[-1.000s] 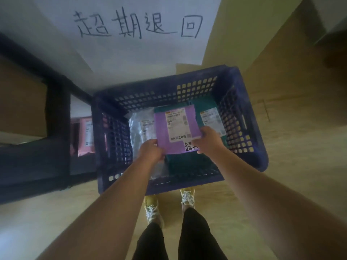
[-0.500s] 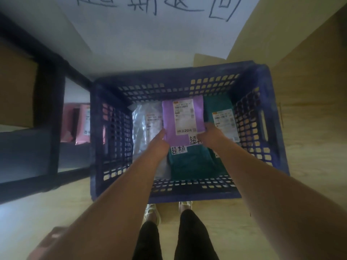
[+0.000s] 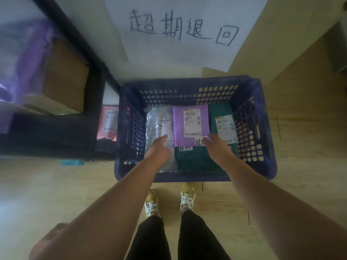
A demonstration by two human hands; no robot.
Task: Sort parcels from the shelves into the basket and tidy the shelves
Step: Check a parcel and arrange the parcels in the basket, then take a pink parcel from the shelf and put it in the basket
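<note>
Purple parcel (image 3: 189, 124) lies mid-basket (image 3: 262, 128), hands flanking.

- Floor (image 3: 300, 166): pale wood-look boards, seams visible.
- Wall (image 3: 105, 30): white, carrying a handwritten paper sign (image 3: 184, 29).
- Shelving frame (image 3: 93, 91): black, at left.

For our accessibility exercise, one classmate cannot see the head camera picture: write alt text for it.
Two bare hands, left hand and right hand, reach into a dark blue basket on a wooden floor, at the near corners of a purple parcel. It lies between a clear parcel and a green parcel.
</note>
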